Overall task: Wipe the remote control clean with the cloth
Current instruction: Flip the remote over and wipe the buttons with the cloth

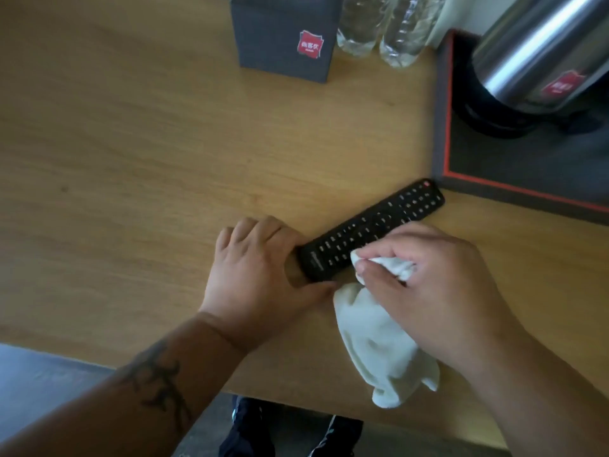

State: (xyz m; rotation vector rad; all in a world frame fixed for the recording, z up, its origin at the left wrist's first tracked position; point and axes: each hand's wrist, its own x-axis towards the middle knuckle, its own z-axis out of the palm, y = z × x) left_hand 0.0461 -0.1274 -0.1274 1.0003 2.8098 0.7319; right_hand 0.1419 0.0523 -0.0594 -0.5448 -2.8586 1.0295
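A long black remote control lies diagonally on the wooden table, its red power button at the far right end. My left hand grips the remote's near left end, thumb and fingers on either side. My right hand pinches a white cloth and presses a bunched tip of it against the remote's buttons near the lower middle. The remainder of the cloth hangs under my right hand toward the table's front edge.
A dark tray with an orange line holds a steel kettle at the back right, close to the remote's far end. A grey box with a red label and two clear water bottles stand at the back.
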